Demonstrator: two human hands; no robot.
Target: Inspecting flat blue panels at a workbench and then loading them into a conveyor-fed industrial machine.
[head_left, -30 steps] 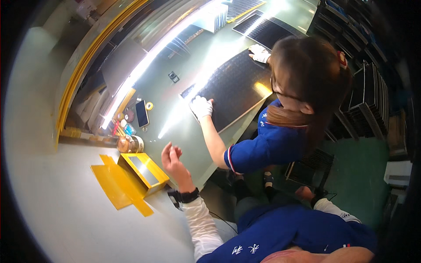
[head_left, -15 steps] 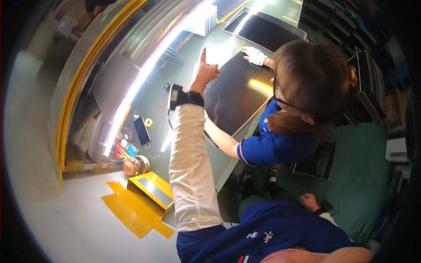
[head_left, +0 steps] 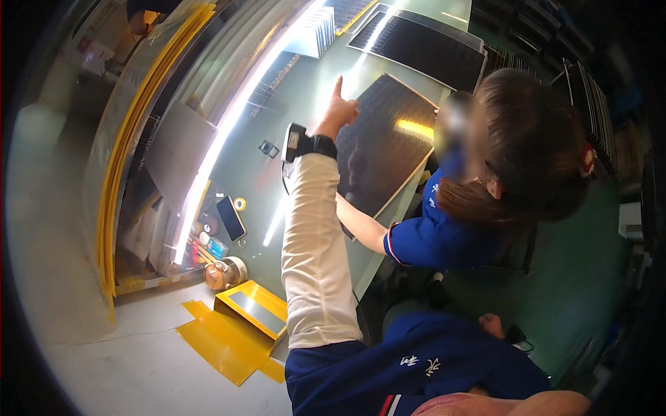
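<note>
Dark panel (head_left: pixel 388 142) on the workbench (head_left: pixel 305 90) is what we point at, left hand (head_left: pixel 338 111) empty, index finger extended; right hand (head_left: pixel 491 324) rests low, seemingly loosely closed on nothing, and next we likely reach in.

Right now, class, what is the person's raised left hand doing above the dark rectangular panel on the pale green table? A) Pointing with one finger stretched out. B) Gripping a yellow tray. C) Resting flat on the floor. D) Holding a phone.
A: the left hand is raised over the dark rectangular panel with its index finger stretched out, holding nothing.
</note>
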